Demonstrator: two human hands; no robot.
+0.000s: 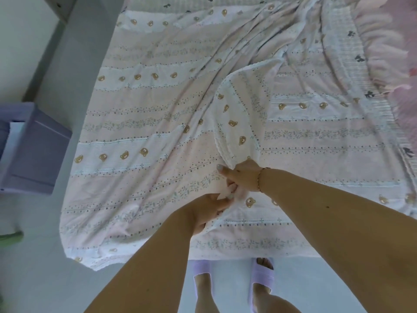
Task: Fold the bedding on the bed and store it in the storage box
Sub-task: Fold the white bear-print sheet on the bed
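Gripping a bunched fold of the sheet [158,123], both hands meet near the bed's [383,123] near edge. The left hand [203,213] has its fingers [220,205] curled and clamped on the cloth; the right hand [242,177] pinches the same fold just beyond it, a bracelet [259,179] at its wrist. The sheet, pink-striped with bear prints, lies spread over the bed, its long axis running left to right; a raised ridge runs from the hands toward the far right corner. Its near hem overhangs the pale floor [45,279], just beside two lilac slippers [261,281]. A purple storage box [38,150] stands on open floor to the left, well apart from the bed.
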